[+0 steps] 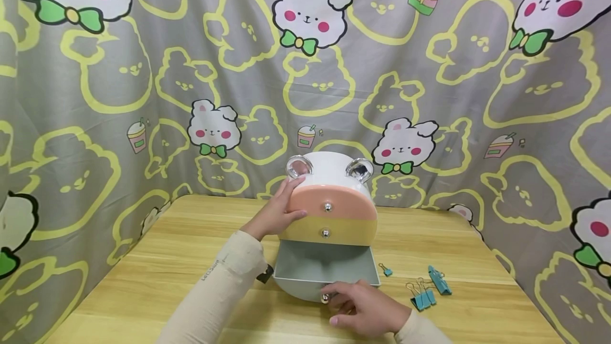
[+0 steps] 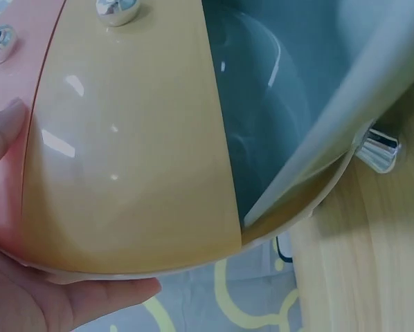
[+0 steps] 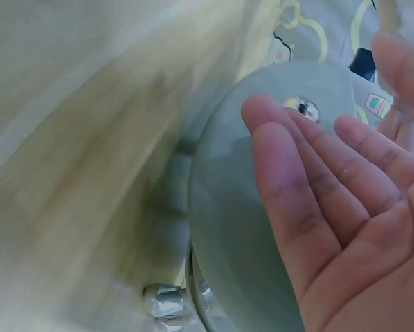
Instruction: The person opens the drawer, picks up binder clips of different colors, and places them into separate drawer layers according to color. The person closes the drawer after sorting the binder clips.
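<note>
A small rounded drawer cabinet (image 1: 353, 231) with a white body and silvery ears stands on the wooden table. It has a pink top drawer (image 1: 350, 203), a yellow middle one and a grey-green bottom drawer (image 1: 329, 262), which is pulled out; no contents show inside. My left hand (image 1: 277, 211) holds the cabinet's left side, with the thumb on the pink front and the fingers along the side. My right hand (image 1: 367, 307) is at the bottom drawer's front, fingers extended beside its silvery knob (image 1: 325, 298). In the right wrist view the thumb stands apart from the fingers.
Right of the cabinet lie several teal binder clips: a small one (image 1: 387, 271), a larger one (image 1: 424, 299) and another (image 1: 439, 280). A dark object (image 1: 264, 274) sits by the left sleeve. A patterned grey curtain (image 1: 258, 84) surrounds the table.
</note>
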Demonstrator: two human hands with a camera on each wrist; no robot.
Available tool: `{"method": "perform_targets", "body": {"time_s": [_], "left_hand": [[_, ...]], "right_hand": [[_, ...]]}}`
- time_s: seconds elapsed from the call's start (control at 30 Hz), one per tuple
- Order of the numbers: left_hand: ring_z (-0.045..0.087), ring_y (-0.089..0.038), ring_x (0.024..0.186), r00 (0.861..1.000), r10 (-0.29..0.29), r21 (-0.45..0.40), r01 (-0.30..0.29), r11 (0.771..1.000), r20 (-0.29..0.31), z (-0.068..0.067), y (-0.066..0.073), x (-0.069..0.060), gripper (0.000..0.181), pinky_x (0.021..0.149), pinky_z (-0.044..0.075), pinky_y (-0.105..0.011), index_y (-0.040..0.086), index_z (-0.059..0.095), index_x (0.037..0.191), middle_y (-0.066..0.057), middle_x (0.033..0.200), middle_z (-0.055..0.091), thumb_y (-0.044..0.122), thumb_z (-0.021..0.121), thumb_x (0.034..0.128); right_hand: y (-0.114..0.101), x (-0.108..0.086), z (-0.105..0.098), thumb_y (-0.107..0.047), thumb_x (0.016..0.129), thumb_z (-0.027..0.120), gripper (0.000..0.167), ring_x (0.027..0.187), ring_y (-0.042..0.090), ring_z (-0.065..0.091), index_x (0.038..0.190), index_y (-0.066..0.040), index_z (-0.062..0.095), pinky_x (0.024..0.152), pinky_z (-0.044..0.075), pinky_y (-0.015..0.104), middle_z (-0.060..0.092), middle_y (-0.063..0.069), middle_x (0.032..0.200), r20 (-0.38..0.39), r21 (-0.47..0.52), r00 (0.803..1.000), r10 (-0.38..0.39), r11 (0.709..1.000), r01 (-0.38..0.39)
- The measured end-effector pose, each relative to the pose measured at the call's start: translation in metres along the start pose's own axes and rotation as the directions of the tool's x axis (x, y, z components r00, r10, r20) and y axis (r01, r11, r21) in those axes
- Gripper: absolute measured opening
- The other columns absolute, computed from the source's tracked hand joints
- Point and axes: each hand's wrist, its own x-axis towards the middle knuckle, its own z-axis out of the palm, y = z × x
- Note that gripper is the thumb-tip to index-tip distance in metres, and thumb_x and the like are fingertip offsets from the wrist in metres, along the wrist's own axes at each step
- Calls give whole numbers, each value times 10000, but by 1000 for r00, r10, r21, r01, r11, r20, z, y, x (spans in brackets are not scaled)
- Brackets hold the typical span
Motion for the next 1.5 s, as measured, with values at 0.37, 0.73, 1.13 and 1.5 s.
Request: {"method": "perform_targets", "body": {"time_s": [0.37, 0.73, 1.13, 1.5], "left_hand": [[461, -440, 1222, 997, 35, -2, -35, 999, 67, -7, 1, 1, 796, 1001, 362, -606, 270, 207, 1542, -218, 1588, 63, 184, 689, 915], [470, -434, 1209, 997, 51, -6, -51, 999, 66, -9, -1, -1, 787, 1002, 361, -604, 259, 208, 1542, -214, 1586, 73, 167, 682, 920], [458, -440, 1222, 996, 60, -10, -60, 998, 68, -8, -2, 0, 784, 1005, 349, -617, 258, 208, 1542, -217, 1586, 71, 162, 678, 921], [380, -488, 1293, 997, 47, -11, -47, 999, 57, -7, -2, -1, 780, 1017, 324, -631, 266, 208, 1540, -236, 1585, 46, 165, 675, 924]], "right_hand": [[8, 0, 6, -204, 931, 672, 478, 949, 81, 654, 1351, -30, 523, 716, 527, 195, 628, 134, 1253, 10, -36, 999, 38, 999, -38], [-1, 0, 4, -209, 923, 684, 484, 937, 71, 655, 1334, -16, 517, 729, 529, 202, 641, 162, 1221, 24, -50, 999, 25, 998, -23], [-14, -10, -13, -159, 924, 676, 330, 882, 54, 654, 1217, -18, 615, 675, 542, 221, 693, 97, 1076, -97, -20, 995, -20, 1000, 18], [-7, -31, -37, -151, 925, 674, 259, 761, 75, 663, 1139, -8, 641, 620, 546, 274, 658, -11, 909, -324, -58, 945, 42, 996, -64]]}}
